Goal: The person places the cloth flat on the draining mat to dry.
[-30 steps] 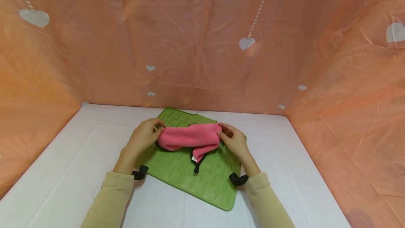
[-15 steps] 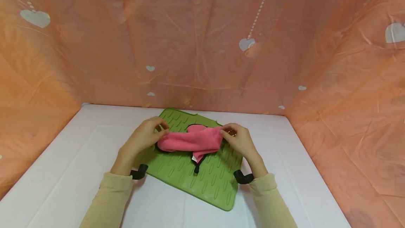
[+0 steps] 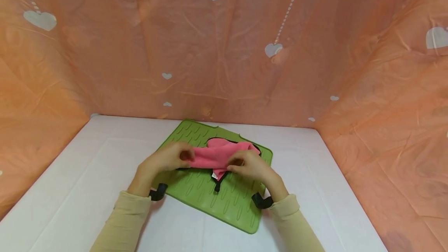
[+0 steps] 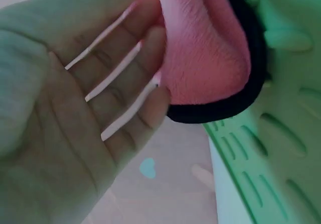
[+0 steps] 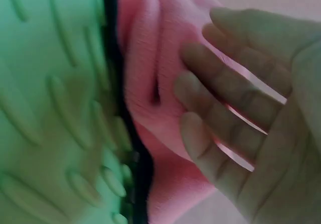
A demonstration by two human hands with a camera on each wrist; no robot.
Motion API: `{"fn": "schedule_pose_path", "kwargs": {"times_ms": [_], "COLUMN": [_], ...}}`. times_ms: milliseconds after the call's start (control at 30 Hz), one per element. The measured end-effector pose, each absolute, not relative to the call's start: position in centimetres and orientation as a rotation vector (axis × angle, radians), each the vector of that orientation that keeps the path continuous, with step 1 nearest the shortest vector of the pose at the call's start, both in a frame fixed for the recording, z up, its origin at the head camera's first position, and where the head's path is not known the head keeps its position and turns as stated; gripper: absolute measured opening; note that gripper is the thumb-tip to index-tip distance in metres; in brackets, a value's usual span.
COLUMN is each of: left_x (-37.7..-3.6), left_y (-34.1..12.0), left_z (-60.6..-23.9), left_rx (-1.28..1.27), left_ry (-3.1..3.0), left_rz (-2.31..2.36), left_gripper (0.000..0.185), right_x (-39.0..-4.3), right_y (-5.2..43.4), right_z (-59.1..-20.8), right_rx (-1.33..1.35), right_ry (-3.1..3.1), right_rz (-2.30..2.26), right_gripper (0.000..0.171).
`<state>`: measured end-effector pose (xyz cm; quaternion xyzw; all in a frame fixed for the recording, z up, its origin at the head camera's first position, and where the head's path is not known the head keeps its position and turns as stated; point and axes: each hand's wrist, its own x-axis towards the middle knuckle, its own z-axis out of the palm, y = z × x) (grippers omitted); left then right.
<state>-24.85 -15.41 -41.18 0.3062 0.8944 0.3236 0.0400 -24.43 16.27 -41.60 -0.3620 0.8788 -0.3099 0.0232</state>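
A pink fleece cloth item (image 3: 215, 156) with black edging, a small white tag and a black tab lies bunched on a green ribbed mat (image 3: 224, 209). My left hand (image 3: 171, 156) is at its left end. In the left wrist view, the fingers (image 4: 115, 101) extend loosely, with fingertips right at the pink fabric (image 4: 198, 58). Over the front right part of the cloth is my right hand (image 3: 253, 166), thumb and fingers apart. The right wrist view shows its fingers (image 5: 230, 123) spread and gently bent beside the folded fabric (image 5: 168, 73).
The mat lies at an angle on a white table (image 3: 84, 189). An orange curtain (image 3: 217, 61) with pale hearts stands along the back and both sides. Black wrist mounts (image 3: 158, 192) jut out near the sleeves.
Both hands have moved inward over the cloth, and the right hand has left its right end and come nearer. That end now lies down on the mat, black edging showing.
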Motion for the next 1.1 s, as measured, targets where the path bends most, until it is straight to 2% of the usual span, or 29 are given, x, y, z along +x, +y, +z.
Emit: {"fn": "schedule_pose_path", "kwargs": {"times_ms": [433,1100], "left_x": [-25.5,-25.7], "left_y": [-15.7,-15.7], "left_z": [-42.3,-43.2], "left_rx": [0.82,0.709], "left_ry": [2.869,2.82], "left_rz": [0.802,0.857], "left_gripper": [0.018,0.013], "right_x": [-24.7,-24.4], "right_y": [14.6,13.0], "right_z": [-44.0,-45.1], "right_rx": [-1.216,-1.151], "right_ry": [2.823,3.045], "right_rz": [-0.782,-0.595], "right_gripper": [0.026,0.006]}}
